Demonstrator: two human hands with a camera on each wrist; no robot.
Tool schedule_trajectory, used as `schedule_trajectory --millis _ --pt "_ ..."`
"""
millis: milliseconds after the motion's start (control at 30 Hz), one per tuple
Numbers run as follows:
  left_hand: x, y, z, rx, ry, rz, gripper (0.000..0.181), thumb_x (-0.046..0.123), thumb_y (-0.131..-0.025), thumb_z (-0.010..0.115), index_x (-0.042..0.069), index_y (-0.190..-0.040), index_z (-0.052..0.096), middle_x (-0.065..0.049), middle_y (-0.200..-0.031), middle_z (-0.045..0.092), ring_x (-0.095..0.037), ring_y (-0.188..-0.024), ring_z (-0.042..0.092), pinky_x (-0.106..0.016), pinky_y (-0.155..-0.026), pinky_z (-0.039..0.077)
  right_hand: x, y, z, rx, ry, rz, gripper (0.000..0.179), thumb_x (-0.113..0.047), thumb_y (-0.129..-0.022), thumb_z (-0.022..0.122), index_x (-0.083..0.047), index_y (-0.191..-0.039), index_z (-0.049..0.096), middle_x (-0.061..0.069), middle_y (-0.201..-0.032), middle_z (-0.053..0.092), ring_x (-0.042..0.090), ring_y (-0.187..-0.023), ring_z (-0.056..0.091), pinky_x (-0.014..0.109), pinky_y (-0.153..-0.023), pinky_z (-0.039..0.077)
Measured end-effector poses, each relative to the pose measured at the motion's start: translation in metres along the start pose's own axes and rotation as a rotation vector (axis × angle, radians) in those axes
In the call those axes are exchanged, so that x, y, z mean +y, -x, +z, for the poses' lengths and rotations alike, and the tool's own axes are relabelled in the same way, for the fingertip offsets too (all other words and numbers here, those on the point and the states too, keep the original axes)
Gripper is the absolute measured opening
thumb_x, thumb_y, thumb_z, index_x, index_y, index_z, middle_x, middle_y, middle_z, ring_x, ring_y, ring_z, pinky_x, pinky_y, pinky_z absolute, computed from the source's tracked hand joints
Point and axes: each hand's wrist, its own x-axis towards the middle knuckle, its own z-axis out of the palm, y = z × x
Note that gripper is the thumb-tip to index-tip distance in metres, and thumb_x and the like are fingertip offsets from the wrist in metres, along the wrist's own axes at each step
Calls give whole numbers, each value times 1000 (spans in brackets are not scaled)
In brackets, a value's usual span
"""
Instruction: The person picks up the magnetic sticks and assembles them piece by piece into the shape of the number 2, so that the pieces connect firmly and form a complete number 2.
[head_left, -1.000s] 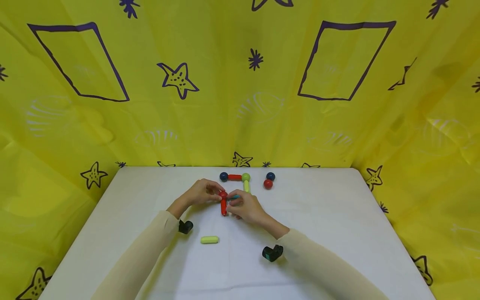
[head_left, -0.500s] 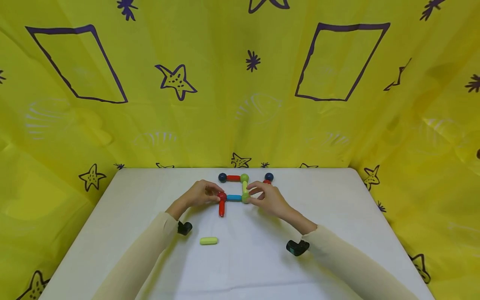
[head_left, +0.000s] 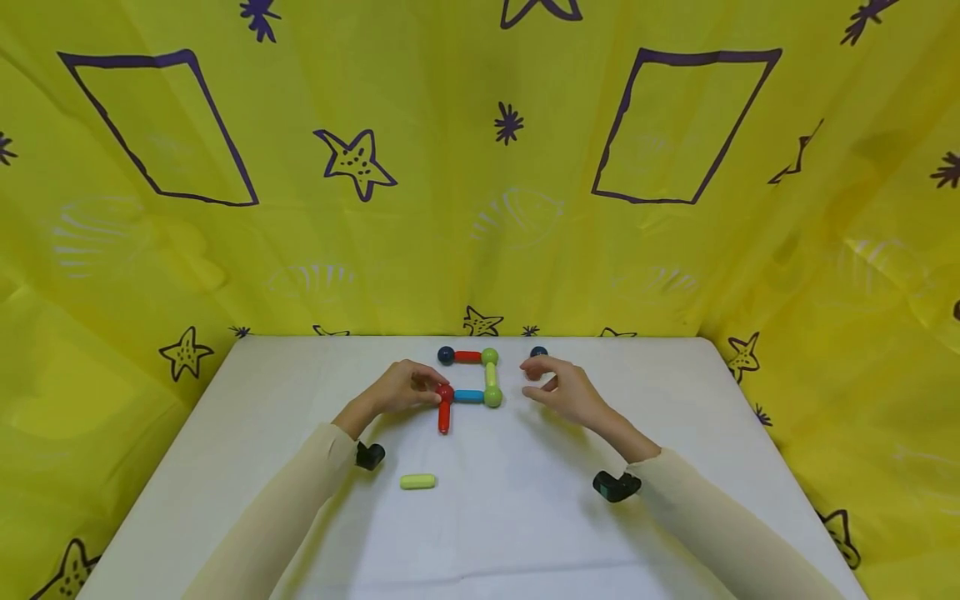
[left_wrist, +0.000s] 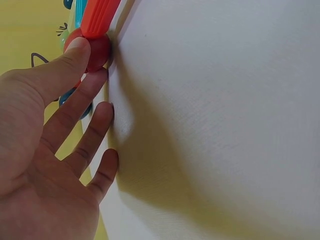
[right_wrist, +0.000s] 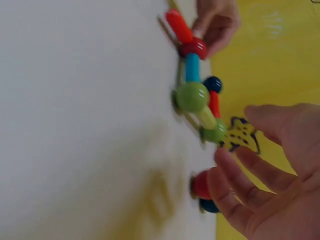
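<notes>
Left hand, fingers pinching the red ball touching the blue rod on the bench, could part the two by tugging (right hand, fingers wide, holds nothing)

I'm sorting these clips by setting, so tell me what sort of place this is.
Probably a booth set up for recording tabletop work: yellow printed sheeting walls off the back and both sides, a white table fills the middle, and a dark camera-like device sits at each wrist.
</notes>
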Motion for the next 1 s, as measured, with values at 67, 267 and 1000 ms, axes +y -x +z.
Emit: schedule_trajectory --millis 67,267,1000 --pt "0 0 0 1 -3 0 24 12 -91 79 9 -116 78 1 -100 74 -17 -89 60 -31 -82 51 4 -3 -5 -4 0 1 36 -12 -92 78 -5 -127 67 20 -117 70 26 -88 66 32 -75 55" --pt "-1 0 0 3 2 -6 24 13 -91 79 10 -115 78 1 -99 73 -17 -88 59 -31 -81 51 17 -12 -13 -19 -8 68 44 -10 -93 76 -6 -134 62 25 -120 67 26 -83 71 36 -73 57" --pt "3 2 1 13 0 -27 24 13 -90 81 11 -114 79 1 -99 74 -17 -88 59 -29 -79 51 47 -33 12 38 -27 211 42 -10 -94 74 -8 -134 62 22 -120 68 40 -113 62 53 -95 50"
